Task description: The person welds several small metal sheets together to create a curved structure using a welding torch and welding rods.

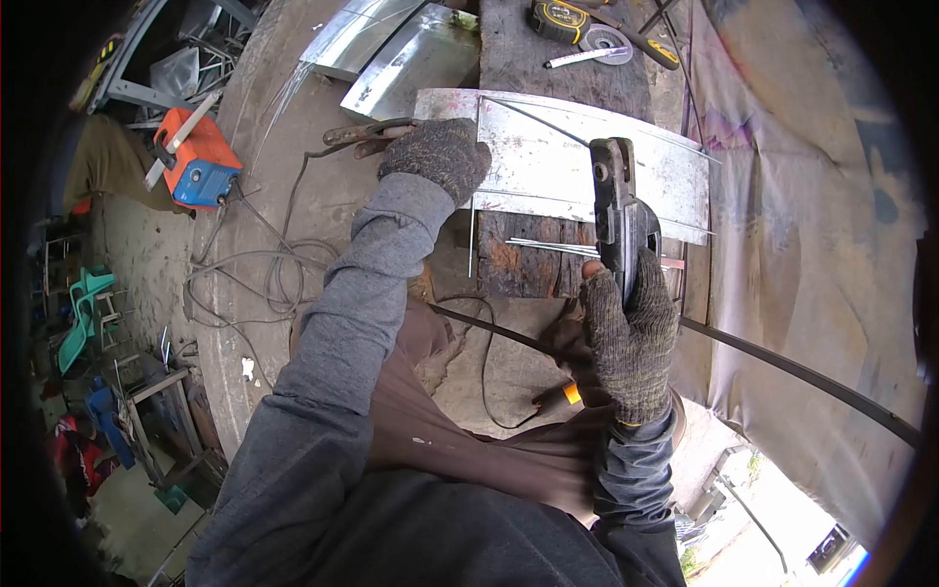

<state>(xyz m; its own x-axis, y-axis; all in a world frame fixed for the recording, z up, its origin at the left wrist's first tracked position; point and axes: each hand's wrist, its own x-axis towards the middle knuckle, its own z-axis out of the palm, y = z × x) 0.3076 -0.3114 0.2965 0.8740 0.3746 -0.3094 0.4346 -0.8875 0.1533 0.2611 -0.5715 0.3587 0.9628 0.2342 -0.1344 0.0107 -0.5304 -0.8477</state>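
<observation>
My left hand (435,157), in a dark knitted glove, is closed at the left edge of a shiny metal sheet (558,157). A thin rod (471,235) runs down beside its thumb; what the fingers grip is hidden. Just left of this hand lies a clamp (352,134) with worn handles, its jaws partly covered. In my right hand (631,338), also gloved, is a black welding electrode holder (616,210), held upright over the sheet's right part. A dark welding electrode (538,120) reaches leftward from its head across the sheet.
Under the sheet is a dark wooden board (518,279) with several thin rods (553,245). A tape measure (560,20), marker (587,58) and disc (608,45) lie beyond. An orange-blue welding machine (199,161) and looped cable (279,259) are left. A hanging sheet (802,245) borders the right.
</observation>
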